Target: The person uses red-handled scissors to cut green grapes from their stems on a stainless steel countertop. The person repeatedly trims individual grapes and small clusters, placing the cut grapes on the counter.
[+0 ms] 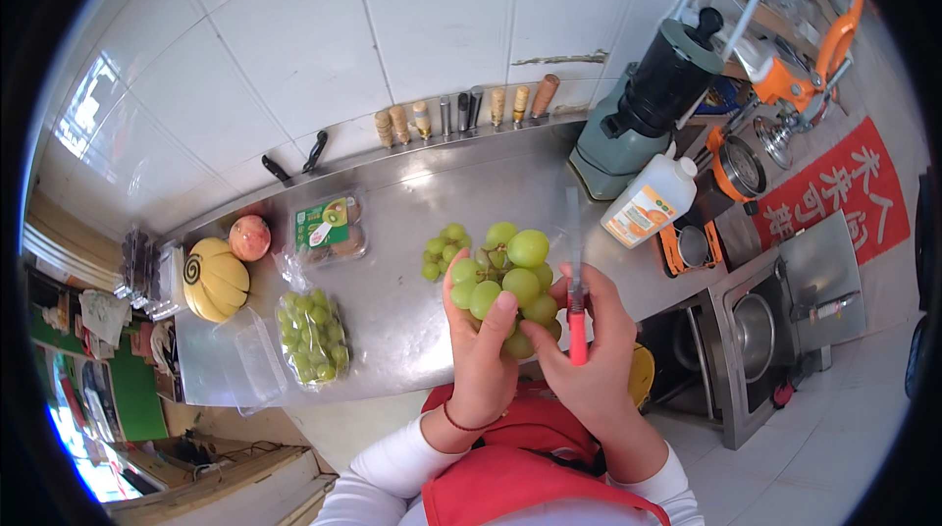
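In front of my body, my left hand (482, 360) cradles a bunch of large green grapes (521, 287), its thumb lying over the front grapes. My right hand (600, 368) holds a red-handled knife (578, 340), the slim blade pointing away from me, while its thumb and fingertips touch the bunch's right side. Part of the bunch is hidden behind my fingers. A smaller cluster of green grapes (444, 250) lies on the stainless steel counter (390, 305) just beyond my left hand. Further left is a clear bag of green grapes (313, 338).
A clear kiwi pack (329, 226), a red fruit (250, 237) and a yellow ribbed thing (215, 279) stand at left, near an open clear box (254, 368). Knife handles (462, 111) line the back edge. A juicer (647, 95), white bottle (651, 198) and orange hand press (798, 81) stand right.
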`<state>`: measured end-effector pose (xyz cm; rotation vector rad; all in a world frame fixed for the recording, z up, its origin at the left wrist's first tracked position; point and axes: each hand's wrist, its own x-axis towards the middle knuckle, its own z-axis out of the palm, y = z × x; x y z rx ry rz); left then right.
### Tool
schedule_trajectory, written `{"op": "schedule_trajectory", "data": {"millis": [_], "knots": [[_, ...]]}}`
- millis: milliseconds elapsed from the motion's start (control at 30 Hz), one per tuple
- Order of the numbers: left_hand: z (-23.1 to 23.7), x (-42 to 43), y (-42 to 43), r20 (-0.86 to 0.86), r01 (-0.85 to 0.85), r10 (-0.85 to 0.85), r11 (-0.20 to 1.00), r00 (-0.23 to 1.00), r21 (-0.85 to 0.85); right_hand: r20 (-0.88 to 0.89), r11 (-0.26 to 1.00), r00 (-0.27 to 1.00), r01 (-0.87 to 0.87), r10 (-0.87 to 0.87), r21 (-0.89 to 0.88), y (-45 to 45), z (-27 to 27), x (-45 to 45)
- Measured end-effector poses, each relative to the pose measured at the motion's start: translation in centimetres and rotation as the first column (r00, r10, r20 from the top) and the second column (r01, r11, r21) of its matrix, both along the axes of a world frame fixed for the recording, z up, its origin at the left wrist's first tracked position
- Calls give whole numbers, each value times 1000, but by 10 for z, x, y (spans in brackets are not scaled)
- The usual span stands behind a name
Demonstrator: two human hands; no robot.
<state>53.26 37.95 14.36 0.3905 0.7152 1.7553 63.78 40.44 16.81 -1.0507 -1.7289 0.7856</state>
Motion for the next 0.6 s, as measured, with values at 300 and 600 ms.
{"op": "schedule_trajectory", "data": {"millis": [300,600], "knots": [[7,-35,-9,27,-65,65,998,997,-8,-707,778,700,-497,99,-383,15,-6,-5],[-8,-66,-13,-159,-111,102,993,982,-49,-871,645,477,-703,117,-298,12,-3,-2]]}}
